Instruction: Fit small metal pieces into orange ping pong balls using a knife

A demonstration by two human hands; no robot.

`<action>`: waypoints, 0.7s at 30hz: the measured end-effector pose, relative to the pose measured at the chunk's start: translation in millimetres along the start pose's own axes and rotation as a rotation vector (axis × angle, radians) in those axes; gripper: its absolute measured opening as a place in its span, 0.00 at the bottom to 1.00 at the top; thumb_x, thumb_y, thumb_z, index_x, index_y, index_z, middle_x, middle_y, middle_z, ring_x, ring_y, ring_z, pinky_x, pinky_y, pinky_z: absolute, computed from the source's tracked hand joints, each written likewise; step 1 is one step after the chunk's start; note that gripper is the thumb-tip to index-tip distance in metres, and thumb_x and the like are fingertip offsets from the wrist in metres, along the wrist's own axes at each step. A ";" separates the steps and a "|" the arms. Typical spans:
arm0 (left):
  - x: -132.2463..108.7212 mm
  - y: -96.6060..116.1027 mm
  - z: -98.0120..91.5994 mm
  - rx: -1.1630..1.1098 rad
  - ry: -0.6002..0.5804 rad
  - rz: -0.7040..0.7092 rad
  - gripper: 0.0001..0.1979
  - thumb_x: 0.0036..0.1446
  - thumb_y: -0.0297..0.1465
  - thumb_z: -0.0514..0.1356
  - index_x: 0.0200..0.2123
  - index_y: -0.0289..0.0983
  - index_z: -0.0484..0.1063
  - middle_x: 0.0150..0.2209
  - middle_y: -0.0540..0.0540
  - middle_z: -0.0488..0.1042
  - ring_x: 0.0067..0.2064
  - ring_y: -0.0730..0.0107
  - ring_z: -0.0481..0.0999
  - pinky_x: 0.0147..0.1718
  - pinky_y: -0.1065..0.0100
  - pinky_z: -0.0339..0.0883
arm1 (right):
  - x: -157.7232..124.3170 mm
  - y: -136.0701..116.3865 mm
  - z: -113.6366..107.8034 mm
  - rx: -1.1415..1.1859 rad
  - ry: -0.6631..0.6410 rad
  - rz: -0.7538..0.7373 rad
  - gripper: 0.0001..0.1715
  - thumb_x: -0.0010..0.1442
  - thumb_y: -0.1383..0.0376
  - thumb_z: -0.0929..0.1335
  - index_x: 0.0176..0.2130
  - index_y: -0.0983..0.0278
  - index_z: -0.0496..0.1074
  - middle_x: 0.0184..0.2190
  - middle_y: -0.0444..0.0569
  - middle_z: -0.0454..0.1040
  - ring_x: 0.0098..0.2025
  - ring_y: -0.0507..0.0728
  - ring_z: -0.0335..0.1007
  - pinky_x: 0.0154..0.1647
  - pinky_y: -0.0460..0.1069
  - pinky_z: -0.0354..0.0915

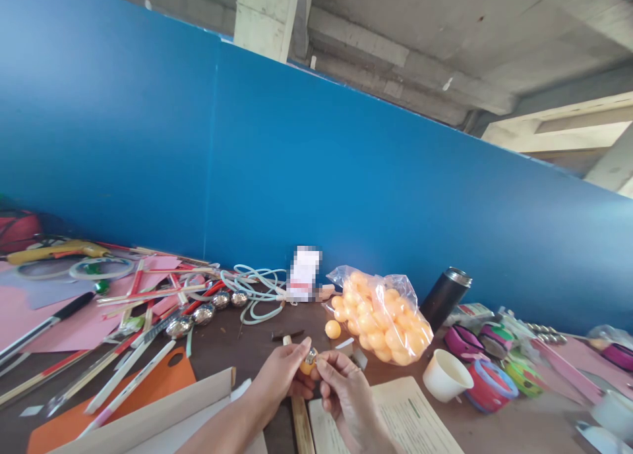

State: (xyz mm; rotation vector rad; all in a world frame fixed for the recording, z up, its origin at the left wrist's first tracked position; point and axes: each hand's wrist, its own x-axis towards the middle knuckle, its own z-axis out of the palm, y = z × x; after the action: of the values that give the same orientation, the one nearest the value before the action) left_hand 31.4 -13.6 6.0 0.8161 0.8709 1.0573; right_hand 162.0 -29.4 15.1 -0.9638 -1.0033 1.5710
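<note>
Between my hands, over the table's front, is a small orange ball (307, 367) with a shiny silver piece on its upper side. My left hand (284, 373) closes its thumb and fingers round it from the left. From the right, my right hand (346, 389) is pinched against the ball's edge; anything tiny between its fingertips is hidden. Beneath the hands lies a hammer (299, 420) with a wooden handle. A printed booklet (405, 411) is under my right hand. Just beyond, a loose orange ball (333, 329) sits beside a clear bag of orange balls (378, 319).
Sticks, pink paper (59, 332), silver balls (203, 314) and a pen (74, 306) crowd the left. A pale cord (257, 289) lies at the back. Rightward stand a black flask (445, 297), a white cup (446, 375) and tape rolls. A blue partition (316, 164) rises behind.
</note>
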 end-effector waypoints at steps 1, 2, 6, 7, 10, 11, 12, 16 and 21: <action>-0.1 0.1 0.1 0.004 0.004 0.000 0.23 0.49 0.49 0.56 0.25 0.32 0.69 0.20 0.48 0.71 0.19 0.77 0.69 0.18 0.75 0.65 | 0.1 0.7 -0.6 -0.004 0.003 -0.002 0.14 0.50 0.60 0.72 0.29 0.68 0.69 0.22 0.42 0.70 0.17 0.43 0.55 0.13 0.37 0.54; -0.1 0.0 0.2 0.012 0.010 -0.002 0.23 0.49 0.49 0.56 0.25 0.32 0.69 0.20 0.48 0.71 0.18 0.77 0.69 0.18 0.74 0.65 | 0.1 1.4 -1.2 -0.008 0.007 -0.003 0.14 0.50 0.60 0.72 0.29 0.68 0.69 0.22 0.42 0.70 0.17 0.43 0.55 0.13 0.37 0.54; 1.7 -1.1 0.4 0.051 0.027 -0.006 0.24 0.49 0.50 0.56 0.25 0.32 0.69 0.19 0.49 0.71 0.18 0.77 0.68 0.18 0.74 0.65 | 1.0 4.2 -2.7 -0.030 0.026 -0.008 0.15 0.50 0.59 0.73 0.30 0.67 0.68 0.21 0.41 0.70 0.17 0.43 0.56 0.13 0.37 0.55; 2.2 -1.4 0.3 0.065 0.032 -0.004 0.23 0.49 0.50 0.56 0.25 0.33 0.69 0.19 0.49 0.71 0.18 0.77 0.69 0.19 0.73 0.65 | 1.6 4.6 -2.8 -0.041 0.033 -0.014 0.15 0.49 0.59 0.73 0.30 0.67 0.68 0.21 0.41 0.70 0.17 0.43 0.56 0.12 0.37 0.55; 2.6 -1.5 -0.2 0.126 0.028 0.005 0.23 0.49 0.50 0.55 0.26 0.33 0.68 0.19 0.49 0.71 0.17 0.76 0.69 0.19 0.73 0.65 | 3.5 5.0 -2.3 -0.074 0.051 -0.032 0.17 0.48 0.58 0.73 0.31 0.67 0.68 0.21 0.41 0.71 0.17 0.43 0.57 0.12 0.38 0.57; 2.3 -1.0 -0.4 0.144 0.021 0.012 0.23 0.49 0.50 0.55 0.26 0.34 0.68 0.19 0.49 0.71 0.18 0.75 0.70 0.20 0.73 0.65 | 3.8 5.0 -1.9 -0.081 0.054 -0.035 0.18 0.48 0.57 0.73 0.31 0.67 0.68 0.21 0.42 0.71 0.17 0.43 0.58 0.12 0.38 0.57; 1.6 -0.2 -0.6 0.156 0.012 0.016 0.23 0.50 0.50 0.55 0.26 0.34 0.69 0.18 0.49 0.71 0.18 0.75 0.70 0.20 0.73 0.65 | 3.9 4.9 -1.5 -0.087 0.059 -0.034 0.18 0.47 0.57 0.73 0.31 0.67 0.67 0.21 0.42 0.71 0.17 0.44 0.58 0.13 0.38 0.58; -1.9 3.1 -1.0 0.187 -0.009 0.065 0.22 0.49 0.49 0.56 0.26 0.34 0.70 0.18 0.50 0.70 0.20 0.73 0.71 0.22 0.71 0.67 | 3.0 5.3 0.2 -0.138 0.079 -0.008 0.21 0.46 0.55 0.73 0.29 0.66 0.64 0.19 0.41 0.71 0.17 0.45 0.60 0.13 0.39 0.59; -2.6 3.1 -0.5 0.209 0.026 0.089 0.22 0.49 0.49 0.56 0.28 0.34 0.72 0.18 0.50 0.70 0.19 0.73 0.70 0.21 0.70 0.67 | 5.3 7.5 -1.1 -0.278 0.080 -0.038 0.21 0.49 0.52 0.71 0.29 0.65 0.62 0.18 0.40 0.70 0.13 0.43 0.54 0.09 0.37 0.51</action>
State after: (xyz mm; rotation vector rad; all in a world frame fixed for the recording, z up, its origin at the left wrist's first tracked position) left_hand 29.2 -15.1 9.0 1.0257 0.9860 1.0680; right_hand 159.8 -25.3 7.2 -1.1804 -1.1972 1.3733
